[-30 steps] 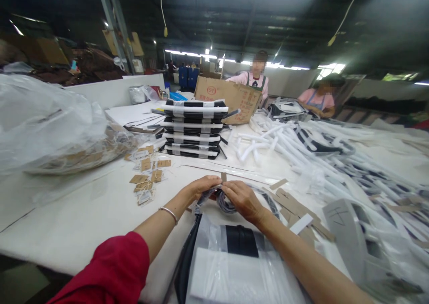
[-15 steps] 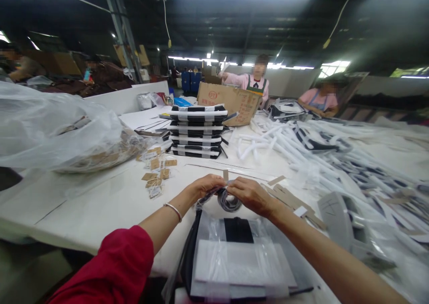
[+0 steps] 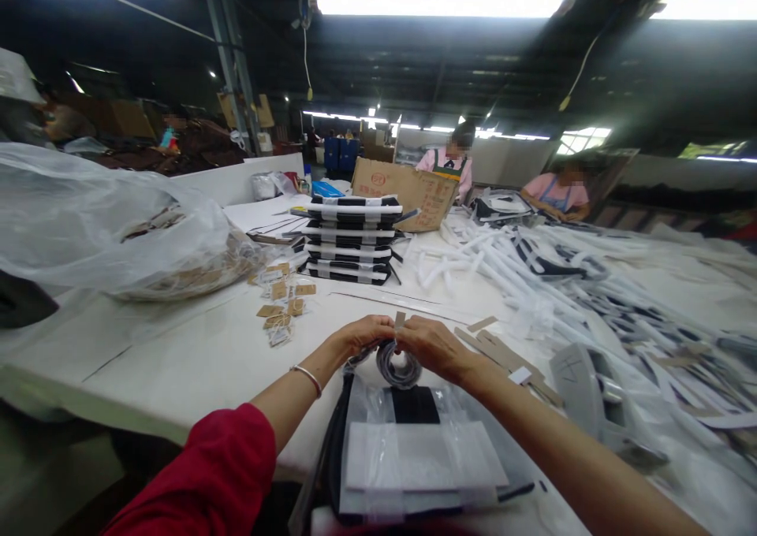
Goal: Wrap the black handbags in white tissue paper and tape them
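Observation:
My left hand (image 3: 367,333) and my right hand (image 3: 436,348) meet above the table, fingertips pinched close together. Both close on the top of a grey coiled strap (image 3: 403,378), which hangs as a ring below them. Between the fingers a small tan strip (image 3: 400,318) sticks up. The fingers hide how the strip and strap meet. Directly below lies a black bag (image 3: 415,406) wrapped in clear plastic, with a white sheet (image 3: 423,457) on top.
Several tan tags (image 3: 277,311) lie left of my hands, beside a large plastic sack (image 3: 106,221). Black wrapped pieces form a stack (image 3: 352,240) ahead, near a cardboard box (image 3: 402,193). On the right are tan strips (image 3: 509,355), a grey tape dispenser (image 3: 583,386) and white tubes (image 3: 509,264). Two people work across the table.
The view has tilted up slightly. My hands stay together at the coil, and the right fingers have shifted a little around the tan strip. The person behind the box has lowered a raised arm.

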A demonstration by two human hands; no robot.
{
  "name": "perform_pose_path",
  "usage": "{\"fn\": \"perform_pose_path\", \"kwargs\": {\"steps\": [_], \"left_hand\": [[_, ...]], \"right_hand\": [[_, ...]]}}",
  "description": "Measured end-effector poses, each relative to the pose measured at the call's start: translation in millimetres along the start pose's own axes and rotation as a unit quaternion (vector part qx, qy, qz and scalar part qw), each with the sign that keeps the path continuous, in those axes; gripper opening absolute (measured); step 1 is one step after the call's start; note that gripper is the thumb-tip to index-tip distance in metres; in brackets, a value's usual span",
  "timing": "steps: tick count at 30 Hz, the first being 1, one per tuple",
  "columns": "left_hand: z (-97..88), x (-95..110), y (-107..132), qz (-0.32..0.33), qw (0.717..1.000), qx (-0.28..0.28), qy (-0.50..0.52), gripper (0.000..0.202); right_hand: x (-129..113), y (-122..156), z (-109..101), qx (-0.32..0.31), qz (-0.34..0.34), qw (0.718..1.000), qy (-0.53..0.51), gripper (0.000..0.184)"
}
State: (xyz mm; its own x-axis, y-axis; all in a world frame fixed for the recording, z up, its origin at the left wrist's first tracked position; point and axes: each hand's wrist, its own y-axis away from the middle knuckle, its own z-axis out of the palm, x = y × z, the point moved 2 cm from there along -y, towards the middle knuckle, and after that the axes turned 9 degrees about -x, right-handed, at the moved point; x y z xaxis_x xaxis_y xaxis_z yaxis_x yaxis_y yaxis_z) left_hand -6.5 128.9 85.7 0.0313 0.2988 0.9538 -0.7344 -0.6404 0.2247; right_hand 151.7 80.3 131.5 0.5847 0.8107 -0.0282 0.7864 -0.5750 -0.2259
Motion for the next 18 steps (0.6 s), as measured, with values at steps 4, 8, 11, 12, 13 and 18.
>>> {"fn": "perform_pose_path", "kwargs": {"steps": [4,8,11,12,13,18], "left_hand": [[0.1,0.0,3.7,0.021,0.999,0.028,-0.025,0.034],[4.8,1.8,7.9,0.035,0.997,0.052,-0.048,0.031],[8.1,5.7,12.7,0.05,0.994,0.078,-0.053,0.029],[8.8,6.8,14.2,0.054,0.994,0.085,-0.053,0.028],[9.3,7.6,15.3,0.058,0.993,0.09,-0.053,0.027],[9.2,4.3,11.0,0.069,0.989,0.12,-0.048,0.026]], "right_hand": [[3.9,-3.9,-4.0,0.06,0.08,0.987,-0.13,0.015],[12.3,-6.3,-1.4,0.077,0.144,0.968,-0.191,0.016],[17.0,-7.2,4.7,0.088,0.155,0.967,-0.183,0.014],[18.3,-6.9,7.0,0.1,0.159,0.965,-0.184,0.013],[19.6,-6.3,9.4,0.116,0.169,0.959,-0.196,0.013],[26.4,-4.1,22.8,0.098,0.237,0.875,-0.412,0.043]]}}
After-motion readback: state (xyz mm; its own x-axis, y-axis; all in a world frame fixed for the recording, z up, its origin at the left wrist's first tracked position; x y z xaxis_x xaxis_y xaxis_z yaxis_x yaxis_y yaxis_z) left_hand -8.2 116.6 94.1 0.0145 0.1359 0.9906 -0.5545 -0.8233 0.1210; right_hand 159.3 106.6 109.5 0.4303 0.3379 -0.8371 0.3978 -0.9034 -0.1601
